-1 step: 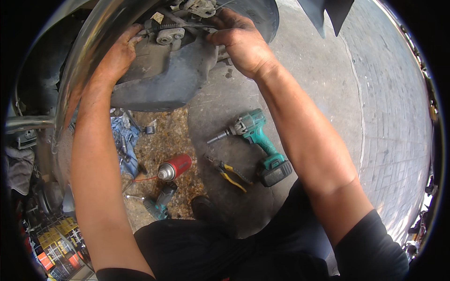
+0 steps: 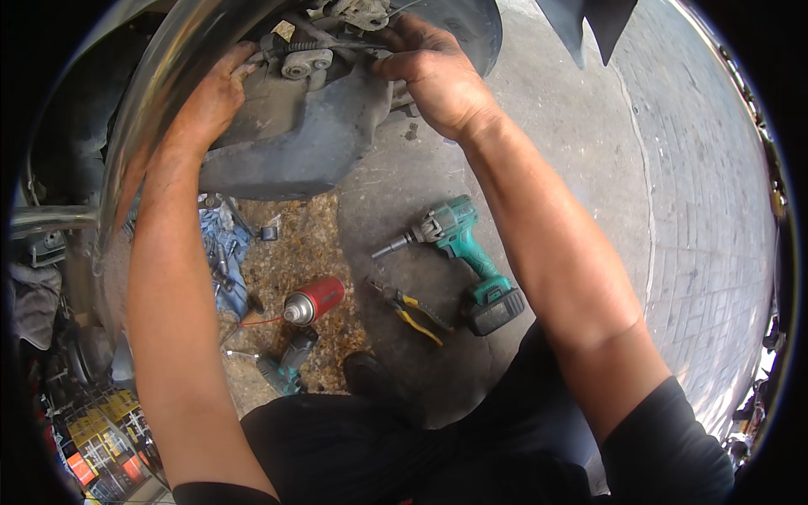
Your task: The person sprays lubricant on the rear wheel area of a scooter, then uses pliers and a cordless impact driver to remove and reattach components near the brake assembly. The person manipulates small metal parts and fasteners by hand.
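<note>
A scooter's or motorcycle's rear underside fills the top of the view, with a grey metal casing (image 2: 286,168) hanging low. A small lever arm (image 2: 305,65) and a rod or cable end with a coil spring (image 2: 305,47) sit on top of it. My left hand (image 2: 210,97) is closed at the spring's left end, thumb and finger pinched together; what lies between them is too small to make out. On the other side my right hand (image 2: 438,76) is closed beside the black wheel (image 2: 481,34), thumb bent inward. Its fingertips are hidden among the parts.
On the floor lie a green impact wrench (image 2: 459,236) with a long socket, yellow-handled pliers (image 2: 412,311), a red spray can (image 2: 316,300) and a second green power tool (image 2: 288,364). Sockets rest on a blue cloth (image 2: 220,252). Colourful boxes (image 2: 105,433) stand at lower left.
</note>
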Action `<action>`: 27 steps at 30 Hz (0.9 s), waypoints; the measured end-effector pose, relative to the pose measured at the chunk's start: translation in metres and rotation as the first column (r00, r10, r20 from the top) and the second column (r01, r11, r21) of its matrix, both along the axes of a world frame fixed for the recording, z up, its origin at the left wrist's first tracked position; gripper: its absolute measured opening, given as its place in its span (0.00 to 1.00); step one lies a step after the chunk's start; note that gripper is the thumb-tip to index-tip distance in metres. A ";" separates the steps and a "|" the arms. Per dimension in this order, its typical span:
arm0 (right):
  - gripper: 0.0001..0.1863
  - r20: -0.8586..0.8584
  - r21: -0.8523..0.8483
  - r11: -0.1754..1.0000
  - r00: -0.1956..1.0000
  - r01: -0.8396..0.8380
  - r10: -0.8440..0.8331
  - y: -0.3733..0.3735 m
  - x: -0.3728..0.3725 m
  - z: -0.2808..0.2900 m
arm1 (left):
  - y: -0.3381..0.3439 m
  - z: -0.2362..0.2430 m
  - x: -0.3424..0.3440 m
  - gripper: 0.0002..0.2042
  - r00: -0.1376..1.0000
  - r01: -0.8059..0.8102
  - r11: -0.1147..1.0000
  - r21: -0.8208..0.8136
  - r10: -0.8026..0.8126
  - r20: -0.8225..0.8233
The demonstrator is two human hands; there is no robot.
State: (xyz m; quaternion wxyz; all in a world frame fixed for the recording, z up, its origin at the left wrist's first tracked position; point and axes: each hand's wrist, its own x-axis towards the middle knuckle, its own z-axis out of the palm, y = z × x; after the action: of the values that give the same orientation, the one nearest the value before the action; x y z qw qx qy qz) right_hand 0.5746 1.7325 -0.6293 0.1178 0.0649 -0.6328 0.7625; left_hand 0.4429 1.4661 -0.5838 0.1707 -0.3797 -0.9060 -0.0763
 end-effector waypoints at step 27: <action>0.09 -0.009 -0.228 0.971 0.998 0.065 -0.069 -0.006 -0.033 -0.016 | 0.008 0.015 0.023 0.16 0.982 -0.172 0.983 -0.072 0.176 0.065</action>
State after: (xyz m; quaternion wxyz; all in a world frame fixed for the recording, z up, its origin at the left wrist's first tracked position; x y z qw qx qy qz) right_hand 0.5413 1.7265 -0.6451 0.1555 0.0359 -0.5421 0.8251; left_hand 0.4659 1.4737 -0.5686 0.1317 -0.3014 -0.9433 -0.0446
